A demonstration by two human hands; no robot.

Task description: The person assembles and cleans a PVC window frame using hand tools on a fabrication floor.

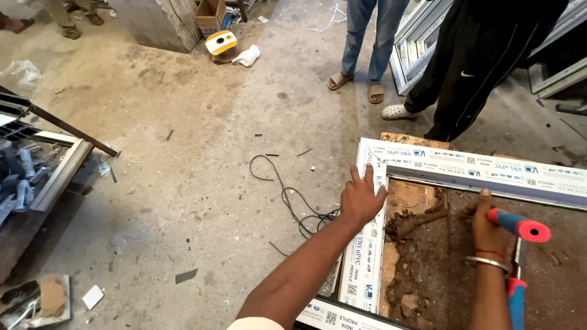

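- The white plastic window frame, wrapped in protective film with small blue printed labels, lies flat on a worn wooden table; its near-left corner looks already joined, judging by the meeting profiles.
- The left hand presses flat, fingers spread, on the frame's left bar near the far corner.
- The right hand is closed around a red-and-blue-handled tool inside the frame opening.
- A yellow-and-white round pack and a brown cardboard box sit on the concrete floor, well apart.
- A black cable trails beside the frame.
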